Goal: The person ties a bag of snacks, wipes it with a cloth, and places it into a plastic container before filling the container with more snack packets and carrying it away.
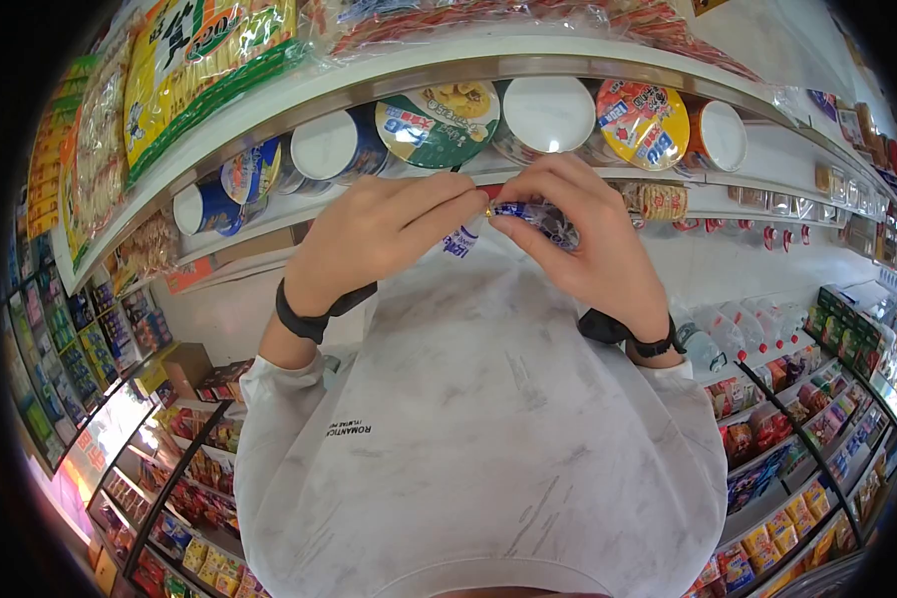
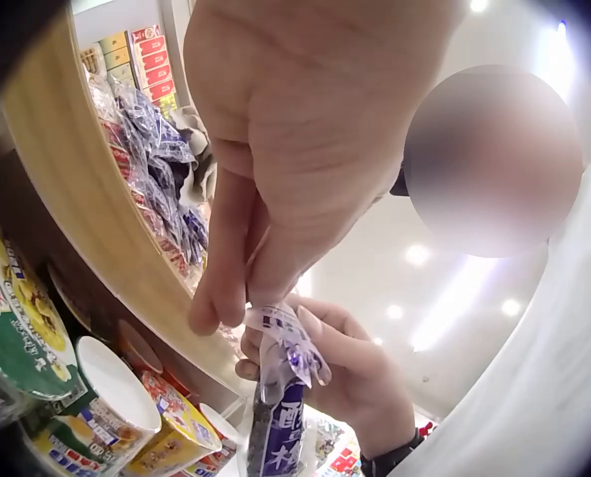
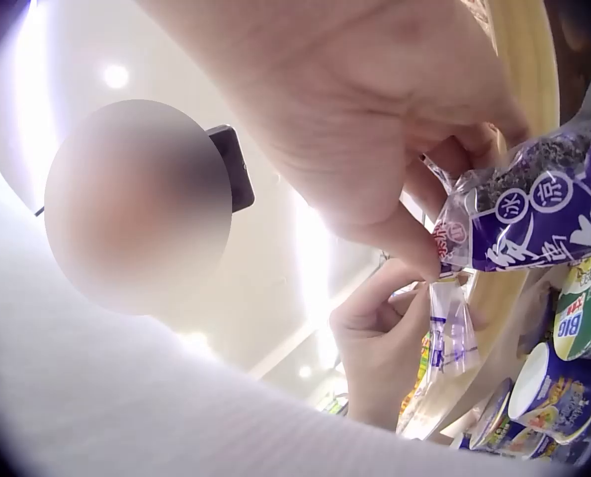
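Note:
Both hands meet in front of the chest at a clear and purple snack bag (image 3: pixel 544 214), which has white lettering and dark pieces inside. My left hand (image 1: pixel 384 229) pinches the bag's gathered top end between thumb and fingers. Just beside it, my right hand (image 1: pixel 588 234) grips the bag near the same neck, with the filled part extending past its fingers. A loose clear flap (image 2: pixel 295 348) with purple print spreads out from the pinched spot. The right hand's fingers partly hide the bag in the head view.
Right behind the hands runs a white shelf with instant noodle cups (image 1: pixel 439 125) lying on their sides. Packaged noodles (image 1: pixel 204 70) stand on the shelf above. Large clear bottles (image 1: pixel 752 329) are at the right, and racks of snacks (image 1: pixel 194 498) are on both sides.

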Available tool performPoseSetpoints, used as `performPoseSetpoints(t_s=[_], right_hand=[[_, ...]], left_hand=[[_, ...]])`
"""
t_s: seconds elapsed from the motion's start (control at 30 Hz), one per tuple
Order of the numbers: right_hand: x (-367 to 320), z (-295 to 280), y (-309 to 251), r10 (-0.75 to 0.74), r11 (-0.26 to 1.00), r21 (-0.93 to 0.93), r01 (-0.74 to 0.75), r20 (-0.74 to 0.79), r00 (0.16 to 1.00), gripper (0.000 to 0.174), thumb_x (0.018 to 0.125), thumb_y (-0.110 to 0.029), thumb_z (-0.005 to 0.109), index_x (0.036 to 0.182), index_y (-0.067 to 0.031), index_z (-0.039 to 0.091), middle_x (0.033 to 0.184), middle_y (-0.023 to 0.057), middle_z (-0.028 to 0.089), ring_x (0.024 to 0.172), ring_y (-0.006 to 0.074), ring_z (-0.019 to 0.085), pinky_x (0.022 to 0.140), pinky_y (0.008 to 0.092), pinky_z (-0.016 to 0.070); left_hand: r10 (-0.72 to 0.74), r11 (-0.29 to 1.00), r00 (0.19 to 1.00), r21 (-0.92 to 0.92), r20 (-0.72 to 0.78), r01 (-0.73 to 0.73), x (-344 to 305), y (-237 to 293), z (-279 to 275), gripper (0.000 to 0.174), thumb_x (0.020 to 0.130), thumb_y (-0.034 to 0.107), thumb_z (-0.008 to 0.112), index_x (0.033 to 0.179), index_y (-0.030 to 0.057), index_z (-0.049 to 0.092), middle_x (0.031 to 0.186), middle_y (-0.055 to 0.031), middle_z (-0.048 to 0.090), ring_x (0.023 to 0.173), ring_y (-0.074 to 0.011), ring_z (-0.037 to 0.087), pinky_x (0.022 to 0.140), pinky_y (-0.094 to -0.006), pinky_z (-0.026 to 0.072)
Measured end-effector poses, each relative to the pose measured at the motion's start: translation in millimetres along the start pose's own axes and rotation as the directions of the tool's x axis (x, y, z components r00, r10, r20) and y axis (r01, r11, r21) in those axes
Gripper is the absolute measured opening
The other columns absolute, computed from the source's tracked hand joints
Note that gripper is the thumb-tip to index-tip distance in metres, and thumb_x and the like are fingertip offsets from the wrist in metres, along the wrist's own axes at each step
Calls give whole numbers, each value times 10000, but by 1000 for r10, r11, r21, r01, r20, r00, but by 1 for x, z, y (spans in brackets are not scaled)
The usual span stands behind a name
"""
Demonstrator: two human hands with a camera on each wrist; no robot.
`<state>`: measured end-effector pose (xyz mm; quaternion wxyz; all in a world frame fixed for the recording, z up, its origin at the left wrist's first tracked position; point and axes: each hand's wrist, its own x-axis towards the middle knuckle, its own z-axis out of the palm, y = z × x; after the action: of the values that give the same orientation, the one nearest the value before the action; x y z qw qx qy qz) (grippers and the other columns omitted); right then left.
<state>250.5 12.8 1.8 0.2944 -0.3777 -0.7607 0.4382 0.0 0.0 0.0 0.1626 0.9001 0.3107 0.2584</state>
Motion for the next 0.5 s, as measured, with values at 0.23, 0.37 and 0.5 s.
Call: performPoseSetpoints(t_s=[0.23, 0.37, 0.5], right_hand=[[-3, 3, -7, 35, 997, 73, -30, -65, 997, 192, 877, -107, 783, 1003, -2, 683, 935, 108, 652, 897, 284, 617, 768, 366, 499], [-4, 6, -12, 42, 992, 124, -31, -87, 995, 212, 863, -93, 807, 1011, -2, 687, 959, 103, 675, 887, 265, 645, 764, 348, 521], [-4, 10, -11, -30, 985, 164, 48, -109, 994, 252, 835, -60, 828, 1047, 2, 707, 1005, 112, 707, 893, 242, 677, 782, 330, 536]], left_hand=[[56, 991, 988, 125, -141, -38, -5, 2, 5, 327, 750, -8, 791, 1068, -40, 723, 1058, -141, 738, 805, -248, 733, 622, -305, 555], [57, 986, 969, 169, -241, -16, -4, 9, 6, 309, 737, -36, 830, 1034, -22, 745, 1018, -121, 752, 805, -229, 737, 622, -289, 549], [8, 993, 950, 113, -313, 29, -5, 14, 5, 301, 751, -28, 830, 1042, -7, 755, 1023, -121, 758, 814, -231, 739, 635, -287, 553]])
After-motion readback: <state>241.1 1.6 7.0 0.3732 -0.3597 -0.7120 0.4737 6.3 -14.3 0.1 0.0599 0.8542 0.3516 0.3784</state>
